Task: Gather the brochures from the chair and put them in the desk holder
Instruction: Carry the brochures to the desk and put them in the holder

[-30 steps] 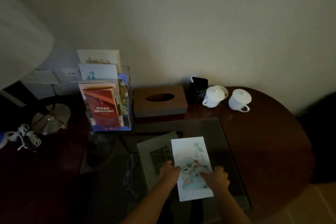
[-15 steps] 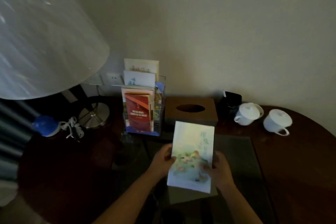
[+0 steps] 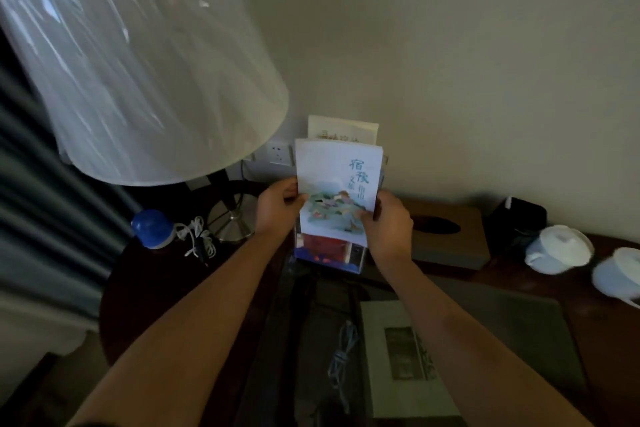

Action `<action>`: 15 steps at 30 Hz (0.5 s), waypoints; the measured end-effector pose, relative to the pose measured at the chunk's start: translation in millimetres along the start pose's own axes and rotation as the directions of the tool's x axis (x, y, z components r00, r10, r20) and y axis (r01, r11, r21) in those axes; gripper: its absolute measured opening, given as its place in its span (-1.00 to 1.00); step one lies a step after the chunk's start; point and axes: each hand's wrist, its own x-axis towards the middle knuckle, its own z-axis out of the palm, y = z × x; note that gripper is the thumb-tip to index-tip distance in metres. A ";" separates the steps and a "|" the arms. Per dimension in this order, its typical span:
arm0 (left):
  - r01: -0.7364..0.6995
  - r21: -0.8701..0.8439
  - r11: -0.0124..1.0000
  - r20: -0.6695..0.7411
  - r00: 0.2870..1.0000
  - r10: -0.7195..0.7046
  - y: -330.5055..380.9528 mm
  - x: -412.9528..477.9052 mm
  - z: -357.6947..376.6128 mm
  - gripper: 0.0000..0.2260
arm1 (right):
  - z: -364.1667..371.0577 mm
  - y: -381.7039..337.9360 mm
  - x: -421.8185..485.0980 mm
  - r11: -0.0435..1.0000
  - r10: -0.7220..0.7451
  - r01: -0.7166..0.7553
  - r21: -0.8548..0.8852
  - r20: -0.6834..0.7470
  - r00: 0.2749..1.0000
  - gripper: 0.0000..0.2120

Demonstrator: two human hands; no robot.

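Curtain (image 3: 24, 225): dark pleats down the far left edge of my feed.
Lamp: the big pale shade (image 3: 138, 62) fills the top left and looks shiny, like it's wrapped in plastic. Its metal base (image 3: 231, 226) stands on the dark wood desk (image 3: 145, 288).
Blue gadget (image 3: 152, 228): round, just left of the lamp base, with a white cable (image 3: 198, 241) bunched beside it. I can't tell what it is.
Socket (image 3: 277, 153): white wall outlet, showing between the shade and the brochure.
Left hand (image 3: 277, 208): pinching the brochure's left edge, thumb on the front, fingers behind.
Brochure (image 3: 337, 184): white with blue characters and a painted landscape. It's held upright in front of the holder and covers most of it. I can't tell if the bottom edge sits in a pocket.
Holder (image 3: 356, 258): clear, against the wall. A cream leaflet (image 3: 343, 130) pokes up at the back and a red one (image 3: 323, 242) shows below the held brochure.
Right hand (image 3: 388, 225): gripping the lower right edge, thumb on the artwork.
Desk front: a grey sheet (image 3: 398, 357) and a thin cord (image 3: 341, 357) lie flat under what looks like glass.
Tissue box (image 3: 446, 236): brown, oval slot on top, right beside the holder.
Black pot (image 3: 519, 218): behind the box, by the wall — something white sticks out.
Cups: two white lidded ones, (image 3: 557, 248) and (image 3: 620, 274), side by side at the far right and a bit blurred.
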 end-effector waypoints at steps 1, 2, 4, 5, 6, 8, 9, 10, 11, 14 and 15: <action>0.007 -0.004 1.000 -0.005 1.000 -0.007 -3.0 3.6 1.1 -0.76 | 4.7 1.0 2.1 1.000 -0.006 0.006 -0.008 -0.009 1.000 -0.76; 0.011 -0.017 1.000 -0.013 1.000 -0.011 -5.7 7.1 2.8 -0.75 | 8.9 2.0 4.3 1.000 -0.010 0.010 -0.016 -0.019 1.000 -0.77; 0.009 -0.045 0.999 -0.029 1.000 -0.011 -9.8 14.5 6.1 -0.75 | 16.4 3.7 9.2 0.999 -0.017 0.015 -0.035 -0.050 0.999 -0.78; 0.004 -0.047 0.999 -0.030 1.000 -0.006 -11.8 17.4 7.1 -0.74 | 20.0 4.5 11.1 0.999 -0.019 0.016 -0.044 -0.060 0.998 -0.77; -0.003 -0.040 0.999 -0.031 1.000 0.002 -14.0 19.9 7.8 -0.73 | 23.5 5.5 12.7 0.998 -0.022 0.019 -0.051 -0.060 0.998 -0.75; -0.012 -0.031 0.999 -0.042 0.999 0.011 -19.4 22.0 8.0 -0.70 | 30.8 8.1 14.6 0.997 -0.029 0.026 -0.074 -0.037 0.999 -0.70; -0.011 -0.040 0.999 -0.047 0.999 0.009 -22.6 22.3 8.2 -0.68 | 34.2 9.6 15.0 0.996 -0.031 0.029 -0.088 -0.024 0.999 -0.68; -0.009 -0.051 0.999 -0.049 0.999 0.006 -26.1 22.2 8.8 -0.67 | 37.7 11.8 15.3 0.995 -0.030 0.028 -0.100 -0.013 0.999 -0.66; -0.004 -0.055 0.998 -0.046 0.999 0.002 -29.3 21.7 9.4 -0.65 | 41.0 13.9 15.3 0.994 -0.021 0.021 -0.109 -0.005 1.000 -0.64; 0.007 -0.040 0.999 -0.019 1.000 -0.007 -40.0 19.9 11.5 -0.67 | 49.8 21.0 14.1 0.989 0.033 -0.030 -0.146 0.018 0.999 -0.65; 0.013 -0.031 0.999 -0.008 1.000 -0.013 -43.9 19.4 12.4 -0.68 | 52.1 23.2 13.7 0.985 0.058 -0.052 -0.164 0.029 0.998 -0.66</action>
